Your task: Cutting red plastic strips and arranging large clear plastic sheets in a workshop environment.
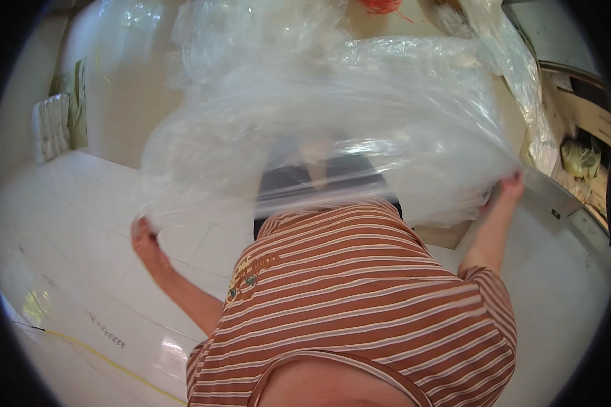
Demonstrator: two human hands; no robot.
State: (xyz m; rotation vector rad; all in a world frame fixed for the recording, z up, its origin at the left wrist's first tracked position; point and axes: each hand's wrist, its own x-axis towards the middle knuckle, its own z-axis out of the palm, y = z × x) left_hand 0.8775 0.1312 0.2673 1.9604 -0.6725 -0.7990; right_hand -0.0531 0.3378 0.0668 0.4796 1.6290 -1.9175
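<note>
A wide sheet of clear plastic film (217,156) is stretched across in front of my body, with my dark trousers showing through it. At its near left corner, my left hand (148,237) is closed on the edge. My right hand (511,186) grips the opposite corner, farther out and higher in the view. Between the two hands the near edge runs taut, slightly blurred by motion. Beyond it the film bunches into a loose, crumpled heap (265,34).
Red string (381,7) lies at the far edge. On the right, more clear film (533,102) hangs beside shelving with cardboard boxes (587,112). A white bundle (51,127) stands at the far left. A yellow cord (108,361) crosses the pale tiled floor (68,271).
</note>
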